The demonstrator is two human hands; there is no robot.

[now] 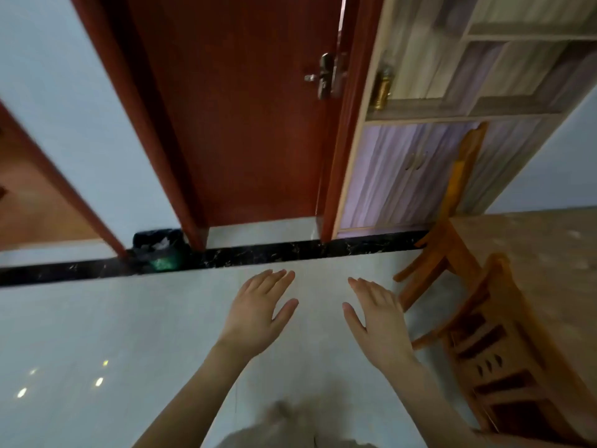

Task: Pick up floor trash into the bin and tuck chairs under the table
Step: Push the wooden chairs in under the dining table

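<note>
I hold my left hand (pixel 258 313) and right hand (pixel 379 321) flat over the pale floor (pixel 97 334), fingers spread and empty. The bin (pixel 160 248) sits against the wall by the red door (pixel 245 124), crumpled trash already inside. I see no litter on the visible floor. Both chairs (pixel 494 350) stand close against the counter (pixel 549 253), so little seems left.

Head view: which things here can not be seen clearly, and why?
- Bin: small and blurred; contents unclear, its right side behind the door frame.
- Near chair: cut by the lower right edge, seat hidden by the table.
- Bottle on the shelf: blurred.
- Floor below the hands: covered by the arms.
</note>
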